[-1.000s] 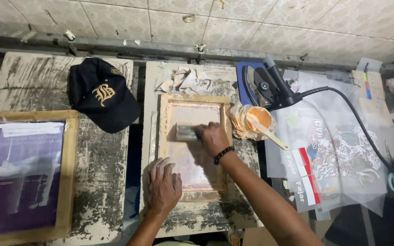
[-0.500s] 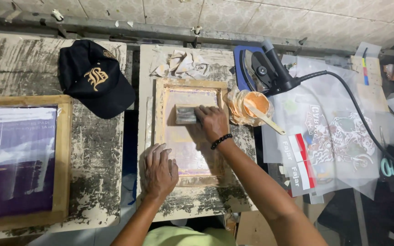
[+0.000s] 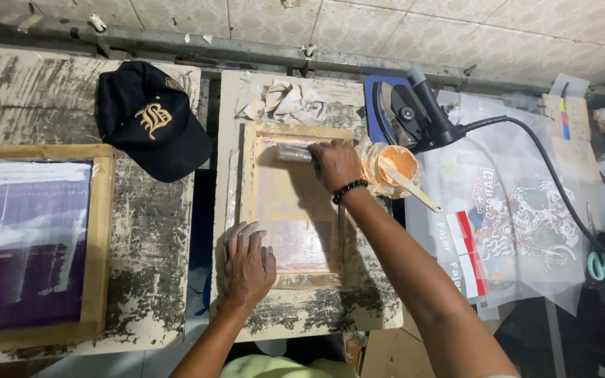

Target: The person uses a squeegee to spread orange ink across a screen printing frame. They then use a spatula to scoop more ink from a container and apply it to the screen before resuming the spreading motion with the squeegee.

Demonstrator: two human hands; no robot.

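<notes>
A small wooden-framed printing screen [image 3: 248, 183] lies on a paint-stained board in front of me. My right hand [image 3: 335, 164], with a dark bead bracelet on the wrist, grips a squeegee [image 3: 293, 154] at the far end of the screen's mesh. My left hand [image 3: 246, 264] lies flat, fingers spread, on the near left corner of the frame. A tub of orange ink [image 3: 395, 166] with a flat stick in it stands just right of the screen.
A black cap [image 3: 150, 120] lies on the left board. A larger wooden screen with purple mesh [image 3: 29, 238] sits far left. Crumpled rags [image 3: 285, 100], a blue-based iron [image 3: 407, 112] with a black cord, printed transparent sheets [image 3: 519, 217] and scissors [image 3: 600, 266] lie right.
My right hand with the squeegee stays at the far end of the screen. My left hand stays on the near corner. The view has shifted slightly.
</notes>
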